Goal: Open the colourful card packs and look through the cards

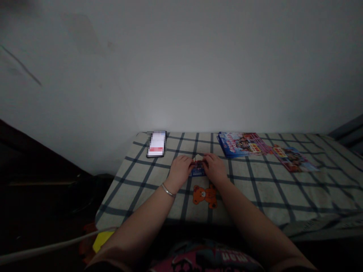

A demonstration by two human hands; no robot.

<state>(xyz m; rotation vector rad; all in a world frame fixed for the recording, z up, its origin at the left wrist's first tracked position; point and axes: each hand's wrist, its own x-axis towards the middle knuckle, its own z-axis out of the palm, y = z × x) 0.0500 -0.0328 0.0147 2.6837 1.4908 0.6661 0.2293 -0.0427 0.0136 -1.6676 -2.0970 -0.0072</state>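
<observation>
Blue and red in print, pinched at either side by fingertips of left hand (180,170) and right hand (216,169): pale-edged paper leaflet (198,172), just beyond orange teddy-bear print (204,197) on checked cloth (154,173).

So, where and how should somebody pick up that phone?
Probably grip the phone by its two long side edges, coming from the person's side with the left hand, the nearer one, once that frees itself from the printed paper. A short end faces the person; the other is close to the wall, likely leaving less finger room.
</observation>
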